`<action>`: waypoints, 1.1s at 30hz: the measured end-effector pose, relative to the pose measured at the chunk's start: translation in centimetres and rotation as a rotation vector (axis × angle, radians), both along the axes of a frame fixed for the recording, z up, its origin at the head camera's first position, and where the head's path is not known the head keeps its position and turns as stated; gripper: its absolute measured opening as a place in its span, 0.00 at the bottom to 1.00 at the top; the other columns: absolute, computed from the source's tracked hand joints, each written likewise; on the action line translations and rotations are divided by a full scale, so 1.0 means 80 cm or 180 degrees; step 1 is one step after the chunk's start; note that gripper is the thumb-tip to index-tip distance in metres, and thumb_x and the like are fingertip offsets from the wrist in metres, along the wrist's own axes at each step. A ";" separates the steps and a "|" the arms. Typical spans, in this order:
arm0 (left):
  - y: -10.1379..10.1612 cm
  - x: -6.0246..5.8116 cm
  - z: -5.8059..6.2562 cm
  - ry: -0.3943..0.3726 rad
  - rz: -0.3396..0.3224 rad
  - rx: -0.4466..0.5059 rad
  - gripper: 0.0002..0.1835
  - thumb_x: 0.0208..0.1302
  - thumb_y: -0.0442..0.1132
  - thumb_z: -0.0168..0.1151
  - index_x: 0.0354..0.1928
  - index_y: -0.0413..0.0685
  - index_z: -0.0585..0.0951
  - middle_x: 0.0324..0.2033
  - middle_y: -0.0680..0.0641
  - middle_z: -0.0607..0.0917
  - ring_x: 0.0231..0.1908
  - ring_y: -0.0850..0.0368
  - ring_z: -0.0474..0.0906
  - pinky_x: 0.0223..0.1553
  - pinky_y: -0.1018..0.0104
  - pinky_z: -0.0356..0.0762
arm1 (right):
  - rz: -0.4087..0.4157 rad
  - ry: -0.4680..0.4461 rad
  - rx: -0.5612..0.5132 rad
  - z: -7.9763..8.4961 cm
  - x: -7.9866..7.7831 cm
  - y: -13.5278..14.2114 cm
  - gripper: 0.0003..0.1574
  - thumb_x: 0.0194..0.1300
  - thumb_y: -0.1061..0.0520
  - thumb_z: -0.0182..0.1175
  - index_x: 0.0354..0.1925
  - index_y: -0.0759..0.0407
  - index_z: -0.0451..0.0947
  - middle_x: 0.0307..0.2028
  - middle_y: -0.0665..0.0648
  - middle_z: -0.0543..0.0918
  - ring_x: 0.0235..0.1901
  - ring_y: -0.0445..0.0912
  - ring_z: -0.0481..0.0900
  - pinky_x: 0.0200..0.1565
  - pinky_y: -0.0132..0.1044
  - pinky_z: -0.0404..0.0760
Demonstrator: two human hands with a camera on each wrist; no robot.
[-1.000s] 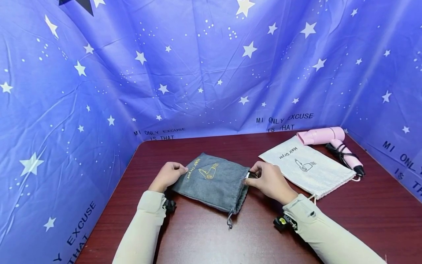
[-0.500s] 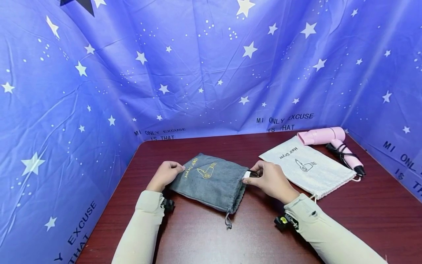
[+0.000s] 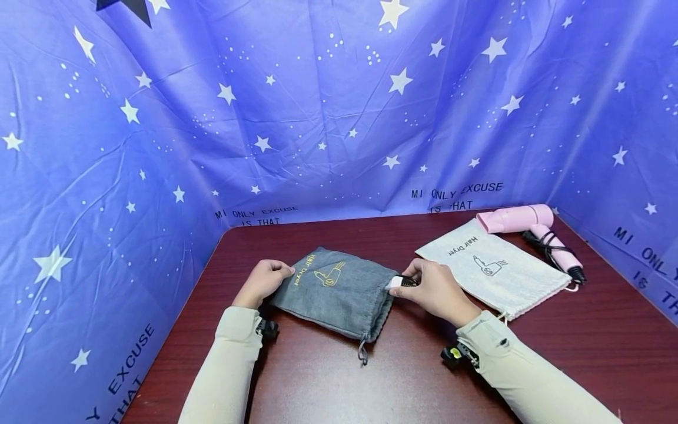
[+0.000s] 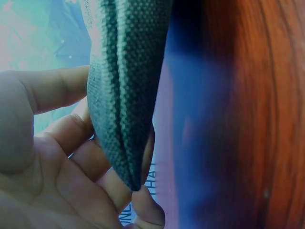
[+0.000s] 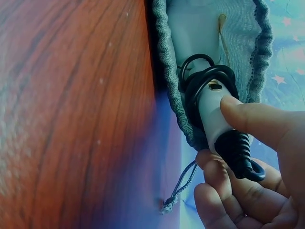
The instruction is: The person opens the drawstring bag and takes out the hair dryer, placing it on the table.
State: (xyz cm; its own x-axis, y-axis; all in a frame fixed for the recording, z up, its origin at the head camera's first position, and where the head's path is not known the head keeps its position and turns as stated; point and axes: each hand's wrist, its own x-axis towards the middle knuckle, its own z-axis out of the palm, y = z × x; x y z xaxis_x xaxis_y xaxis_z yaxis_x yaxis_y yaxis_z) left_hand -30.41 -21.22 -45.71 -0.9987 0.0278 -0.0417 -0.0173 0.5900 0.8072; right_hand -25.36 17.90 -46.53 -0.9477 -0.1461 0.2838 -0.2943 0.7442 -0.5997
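A grey drawstring bag (image 3: 331, 294), printed "Hair Dryer" in gold, lies at mid-table with its mouth toward the right. My left hand (image 3: 262, 284) holds its bottom end; in the left wrist view the fingers (image 4: 71, 131) go round the bag's edge. At the mouth, my right hand (image 3: 436, 290) pinches the handle of a white hair dryer (image 5: 217, 117) between thumb and fingers. A black cord (image 5: 193, 102) is wound round this handle. The dryer's body reaches inside the bag, and its far part is hidden by the cloth.
To the right lies a white drawstring bag (image 3: 508, 271) with a dryer drawing. A pink hair dryer (image 3: 516, 218) with a black cord (image 3: 545, 247) rests by its far corner. A blue star-printed curtain (image 3: 328, 106) encloses the dark red table (image 3: 318, 383).
The grey bag has shifted slightly left together with my left hand. My right hand stays almost in place, and more of the white handle shows at the bag's mouth.
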 end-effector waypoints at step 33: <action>0.013 0.001 -0.003 0.0082 -0.0141 -0.0268 0.16 0.73 0.45 0.61 0.28 0.45 0.84 0.30 0.51 0.79 0.31 0.56 0.69 0.33 0.63 0.65 | 0.0285 -0.0665 -0.0037 -0.014 0.002 -0.006 0.28 0.52 0.44 0.79 0.39 0.58 0.75 0.22 0.49 0.78 0.18 0.41 0.78 0.28 0.37 0.77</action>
